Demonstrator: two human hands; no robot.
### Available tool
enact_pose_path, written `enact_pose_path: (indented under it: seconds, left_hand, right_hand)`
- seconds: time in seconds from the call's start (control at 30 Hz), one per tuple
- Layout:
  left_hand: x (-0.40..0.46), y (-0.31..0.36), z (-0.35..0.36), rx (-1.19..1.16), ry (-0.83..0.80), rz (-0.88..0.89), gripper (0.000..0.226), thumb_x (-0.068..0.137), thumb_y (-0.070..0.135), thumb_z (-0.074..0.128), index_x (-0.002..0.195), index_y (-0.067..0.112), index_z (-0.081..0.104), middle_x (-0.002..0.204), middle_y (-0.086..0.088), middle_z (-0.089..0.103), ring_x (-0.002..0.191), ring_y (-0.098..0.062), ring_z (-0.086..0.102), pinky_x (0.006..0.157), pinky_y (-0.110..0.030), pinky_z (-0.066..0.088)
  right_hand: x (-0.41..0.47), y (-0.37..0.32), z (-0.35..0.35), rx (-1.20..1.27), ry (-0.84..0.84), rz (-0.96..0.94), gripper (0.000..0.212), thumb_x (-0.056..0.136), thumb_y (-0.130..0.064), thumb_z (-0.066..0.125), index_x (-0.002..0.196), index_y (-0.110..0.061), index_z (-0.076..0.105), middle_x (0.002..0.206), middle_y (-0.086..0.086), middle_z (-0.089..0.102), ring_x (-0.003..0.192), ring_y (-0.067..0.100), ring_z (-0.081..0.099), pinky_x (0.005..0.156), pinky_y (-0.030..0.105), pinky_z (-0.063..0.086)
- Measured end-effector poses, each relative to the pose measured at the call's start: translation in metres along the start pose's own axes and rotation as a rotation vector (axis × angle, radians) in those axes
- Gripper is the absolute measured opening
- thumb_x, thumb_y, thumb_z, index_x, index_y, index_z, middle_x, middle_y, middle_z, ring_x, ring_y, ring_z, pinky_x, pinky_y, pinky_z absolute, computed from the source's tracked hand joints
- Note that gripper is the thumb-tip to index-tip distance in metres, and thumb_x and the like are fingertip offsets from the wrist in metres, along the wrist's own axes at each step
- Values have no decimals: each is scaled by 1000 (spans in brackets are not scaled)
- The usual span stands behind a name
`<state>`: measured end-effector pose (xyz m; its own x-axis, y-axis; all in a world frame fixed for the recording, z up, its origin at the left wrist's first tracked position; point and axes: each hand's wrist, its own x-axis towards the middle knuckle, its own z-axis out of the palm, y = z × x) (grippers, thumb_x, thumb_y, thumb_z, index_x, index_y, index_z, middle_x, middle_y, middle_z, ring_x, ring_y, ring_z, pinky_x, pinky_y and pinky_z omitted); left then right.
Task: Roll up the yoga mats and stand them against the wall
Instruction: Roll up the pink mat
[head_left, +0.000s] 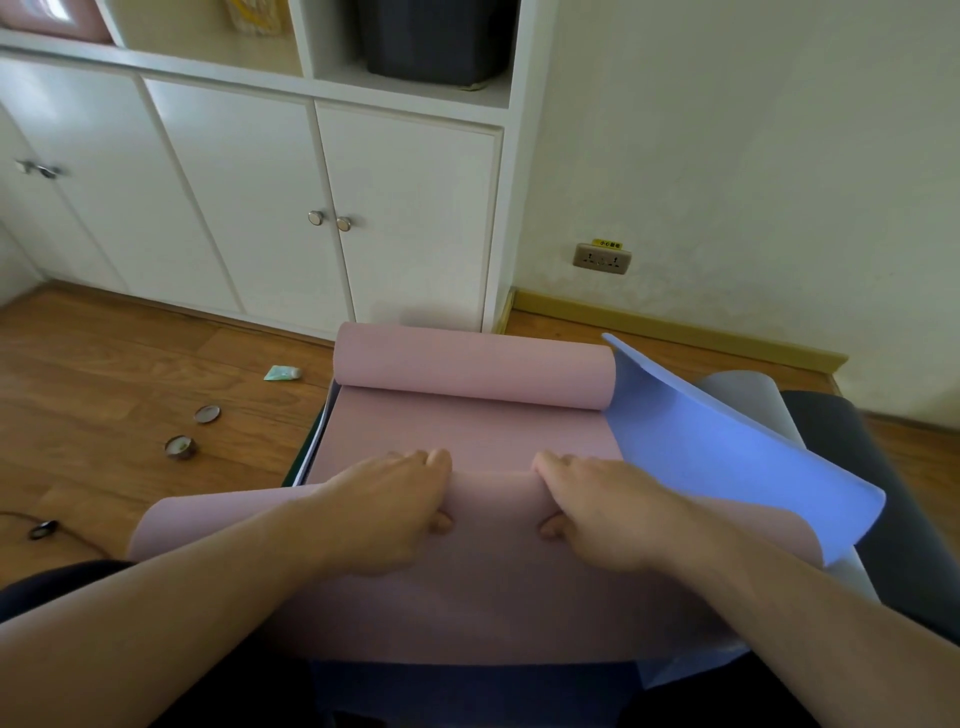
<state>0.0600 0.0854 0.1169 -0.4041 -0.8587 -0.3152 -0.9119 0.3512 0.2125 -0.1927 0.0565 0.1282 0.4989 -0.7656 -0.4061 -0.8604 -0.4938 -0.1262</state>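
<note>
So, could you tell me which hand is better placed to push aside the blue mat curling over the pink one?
The right hand. The blue mat curls over the pink mat right beside it, while the left hand grips the fold farther away.

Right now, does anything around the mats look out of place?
Yes. The pink mat is curled at both ends. The blue mat lies askew across its right edge. A small tube and two round lids are scattered on the floor.
</note>
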Motion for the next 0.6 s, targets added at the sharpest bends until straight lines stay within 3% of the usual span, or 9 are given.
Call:
enact_pose_path:
  seconds: [0.17, 0.33, 0.43, 0.6]
  left_hand:
    - [-4, 0, -2, 18, -94, -2, 60, 84, 66, 72, 116, 30, 36, 111, 9, 59, 95, -11, 59, 85, -31, 51]
    - [1, 0, 0, 23, -45, -7, 50, 94, 57, 68, 111, 31, 29, 101, 9, 58, 87, -10, 60, 81, -30, 52]
    - [2, 0, -1, 9, -38, 12, 50, 95, 55, 68, 110, 32, 26, 97, 8, 62, 81, -8, 58, 78, -29, 52]
    - [4, -2, 0, 49, 60, 13, 39, 93, 62, 64, 110, 35, 43, 102, 13, 54, 89, -9, 53, 81, -33, 49]
  right_hand:
    - [-7, -3, 0, 6, -52, -17, 55, 88, -59, 76, 111, -27, 39, 111, 0, 62, 92, 22, 59, 75, 40, 49]
    - [-3, 0, 1, 49, -23, -4, 58, 90, -55, 78, 113, -29, 32, 99, -2, 62, 87, 20, 62, 78, 43, 56]
    - [-3, 4, 2, 47, -26, -23, 53, 94, -54, 74, 110, -28, 30, 96, -2, 60, 87, 21, 61, 74, 41, 52]
    - [1, 8, 1, 10, 102, -45, 42, 90, -57, 75, 104, -29, 46, 105, -7, 50, 95, 19, 53, 74, 38, 44]
